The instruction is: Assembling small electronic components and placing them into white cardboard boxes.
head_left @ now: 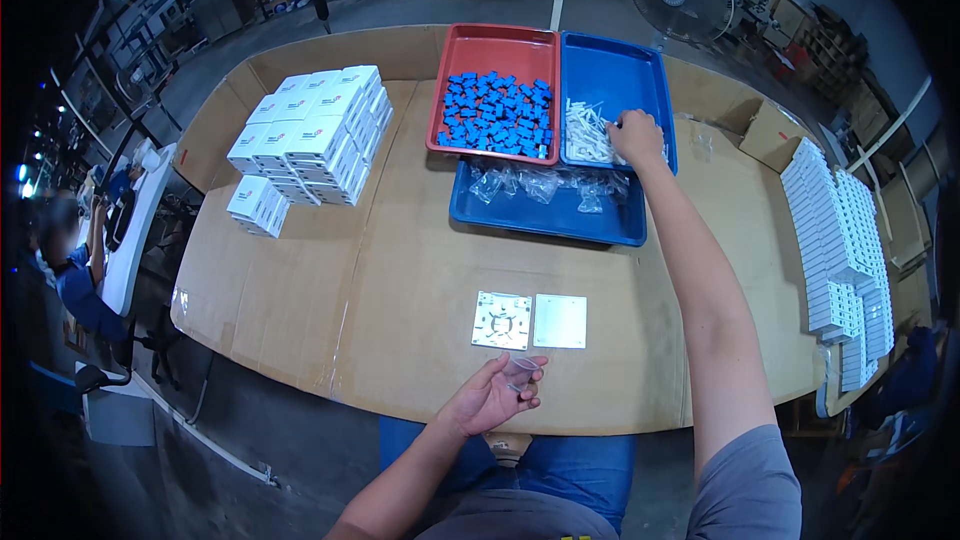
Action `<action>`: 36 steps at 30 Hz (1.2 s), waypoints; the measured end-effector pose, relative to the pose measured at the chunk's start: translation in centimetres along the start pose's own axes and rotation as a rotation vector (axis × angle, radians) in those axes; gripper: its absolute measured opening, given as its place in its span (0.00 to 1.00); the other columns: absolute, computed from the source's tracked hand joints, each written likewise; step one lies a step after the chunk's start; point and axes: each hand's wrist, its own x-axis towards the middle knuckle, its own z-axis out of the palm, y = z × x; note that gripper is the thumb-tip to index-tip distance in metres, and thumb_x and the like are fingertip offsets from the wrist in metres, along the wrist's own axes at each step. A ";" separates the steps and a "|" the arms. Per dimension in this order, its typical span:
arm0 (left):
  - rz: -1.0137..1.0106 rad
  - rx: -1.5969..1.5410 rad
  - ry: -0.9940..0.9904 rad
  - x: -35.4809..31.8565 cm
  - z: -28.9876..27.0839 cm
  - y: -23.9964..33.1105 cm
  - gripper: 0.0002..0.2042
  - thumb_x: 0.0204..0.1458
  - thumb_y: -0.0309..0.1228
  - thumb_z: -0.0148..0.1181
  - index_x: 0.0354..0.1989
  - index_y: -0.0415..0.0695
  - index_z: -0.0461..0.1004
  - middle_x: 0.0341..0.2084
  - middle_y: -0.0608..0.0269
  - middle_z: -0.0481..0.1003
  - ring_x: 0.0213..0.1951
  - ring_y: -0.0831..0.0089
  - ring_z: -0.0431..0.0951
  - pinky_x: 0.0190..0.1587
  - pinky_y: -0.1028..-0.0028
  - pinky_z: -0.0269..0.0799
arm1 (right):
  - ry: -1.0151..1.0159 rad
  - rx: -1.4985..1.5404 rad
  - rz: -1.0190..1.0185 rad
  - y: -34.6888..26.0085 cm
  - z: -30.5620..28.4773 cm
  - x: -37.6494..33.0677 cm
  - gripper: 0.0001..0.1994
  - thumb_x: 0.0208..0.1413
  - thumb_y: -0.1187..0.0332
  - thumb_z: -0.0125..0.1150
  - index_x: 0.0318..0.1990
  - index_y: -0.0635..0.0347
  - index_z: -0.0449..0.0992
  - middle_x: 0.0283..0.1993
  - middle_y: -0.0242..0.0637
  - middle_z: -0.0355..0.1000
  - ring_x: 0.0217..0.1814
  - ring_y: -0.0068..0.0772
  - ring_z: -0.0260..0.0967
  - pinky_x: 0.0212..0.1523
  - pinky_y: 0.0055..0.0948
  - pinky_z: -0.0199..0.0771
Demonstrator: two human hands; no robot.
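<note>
My left hand (490, 395), near the front edge of the table, is closed on a small clear plastic bag (520, 374). My right hand (637, 136) reaches far forward into the blue tray (612, 58), fingers bent down at a heap of slim white plastic pieces (585, 132); whatever its fingertips grip is hidden. Just beyond my left hand lies a square white plate with cut-outs and a round centre (502, 320). A plain square white plate (560, 322) lies flat at its right.
A red tray (500, 40) holds many small blue parts (490, 112). In front, a lower blue tray (530, 227) contains clear bags (540, 183). White boxes (312, 135) stand stacked at left, white plates (835, 240) at right. Cardboard (300, 310) covers the table. Someone (85, 270) sits far left.
</note>
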 end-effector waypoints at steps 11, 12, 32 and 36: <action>-0.015 0.006 0.015 0.8 0.5 0.2 0.31 0.70 0.50 0.50 0.70 0.35 0.64 0.48 0.62 0.75 0.41 0.72 0.74 0.57 0.63 0.70 | 0.075 1.323 0.148 1.8 -2.6 0.3 0.13 0.60 0.64 0.72 0.50 0.56 0.86 0.45 0.29 0.80 0.43 0.27 0.74 0.45 0.29 0.72; -0.008 0.007 0.009 0.6 0.3 0.2 0.31 0.70 0.50 0.50 0.70 0.35 0.64 0.48 0.62 0.75 0.41 0.72 0.74 0.57 0.63 0.70 | -0.028 1.585 0.205 0.8 -4.1 -0.5 0.13 0.64 0.68 0.69 0.54 0.57 0.84 0.45 0.25 0.79 0.39 0.17 0.69 0.39 0.21 0.66; 0.073 0.098 -0.016 1.1 0.2 -0.2 0.27 0.73 0.46 0.46 0.71 0.38 0.64 0.52 0.62 0.76 0.46 0.70 0.77 0.54 0.66 0.75 | -0.255 1.195 0.082 -0.1 -3.9 -28.9 0.08 0.60 0.75 0.69 0.46 0.63 0.83 0.32 0.22 0.74 0.28 0.09 0.61 0.28 0.17 0.60; 0.050 0.125 0.001 0.8 0.4 -0.4 0.27 0.73 0.47 0.44 0.70 0.38 0.66 0.52 0.61 0.77 0.45 0.71 0.77 0.54 0.67 0.74 | -0.373 1.348 0.168 -2.9 -6.7 -35.0 0.07 0.60 0.75 0.69 0.45 0.64 0.84 0.30 0.21 0.73 0.27 0.08 0.60 0.27 0.17 0.58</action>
